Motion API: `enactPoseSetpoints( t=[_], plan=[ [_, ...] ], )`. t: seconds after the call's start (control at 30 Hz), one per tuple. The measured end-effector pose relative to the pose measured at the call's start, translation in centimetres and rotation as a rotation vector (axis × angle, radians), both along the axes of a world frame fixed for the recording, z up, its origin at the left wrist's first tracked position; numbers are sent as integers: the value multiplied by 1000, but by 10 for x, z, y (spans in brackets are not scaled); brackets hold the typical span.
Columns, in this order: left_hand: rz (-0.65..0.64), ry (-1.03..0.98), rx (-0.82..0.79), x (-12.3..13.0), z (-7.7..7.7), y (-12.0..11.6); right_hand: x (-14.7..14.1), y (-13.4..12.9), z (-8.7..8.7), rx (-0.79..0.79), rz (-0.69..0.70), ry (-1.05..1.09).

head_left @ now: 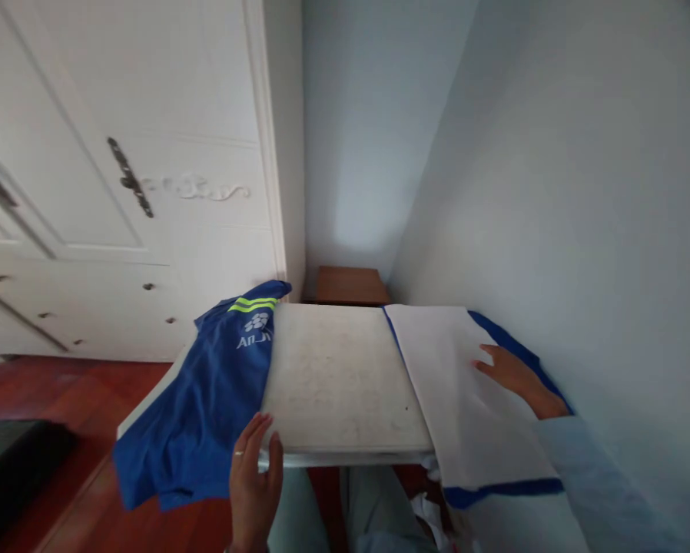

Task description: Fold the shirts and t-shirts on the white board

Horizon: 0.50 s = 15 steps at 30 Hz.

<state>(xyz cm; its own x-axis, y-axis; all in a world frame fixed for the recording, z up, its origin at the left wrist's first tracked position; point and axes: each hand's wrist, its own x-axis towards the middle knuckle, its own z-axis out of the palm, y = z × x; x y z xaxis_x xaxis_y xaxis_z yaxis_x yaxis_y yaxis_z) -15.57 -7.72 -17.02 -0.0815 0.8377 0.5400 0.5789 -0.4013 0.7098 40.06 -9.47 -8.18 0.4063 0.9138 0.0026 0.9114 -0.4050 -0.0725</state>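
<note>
A blue sports shirt [223, 392] with yellow-green stripes and white print lies over the left side of a white table [339, 376], its lower part hanging past the front edge. My left hand [256, 480], with a ring on one finger, is at the table's front edge beside the shirt; its thumb stands apart from the fingers. Over the table's right side is a white cloth [466, 399] with blue edging, which drapes down in front. On this cloth rests my right hand [515, 376], fingers extended and apart, near the blue part by the wall.
A white wardrobe [207, 92] with dark handles stands at the left. Behind the table is a brown wooden piece of furniture [350, 284] in the corner. A pale wall [581, 192] runs along the right. A dark, low object [22, 468] sits on the reddish floor [114, 384].
</note>
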Motion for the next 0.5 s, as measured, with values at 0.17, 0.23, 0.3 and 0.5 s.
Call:
enactPoseSetpoints(
  t=[0.17, 0.23, 0.3, 0.5],
  plan=[
    [-340, 234, 48, 51, -13, -8, -18, -44, -21, 13, -43, 14],
    [-356, 321, 76, 58, -17, -11, -24, -46, -16, 60, -85, 14],
    [-364, 350, 83, 57, -19, -12, -25, -43, 1, 69, -152, 43],
    [-435, 154, -39, 49, -15, -15, -109, -31, 75, 673, -175, 359]
  ],
)
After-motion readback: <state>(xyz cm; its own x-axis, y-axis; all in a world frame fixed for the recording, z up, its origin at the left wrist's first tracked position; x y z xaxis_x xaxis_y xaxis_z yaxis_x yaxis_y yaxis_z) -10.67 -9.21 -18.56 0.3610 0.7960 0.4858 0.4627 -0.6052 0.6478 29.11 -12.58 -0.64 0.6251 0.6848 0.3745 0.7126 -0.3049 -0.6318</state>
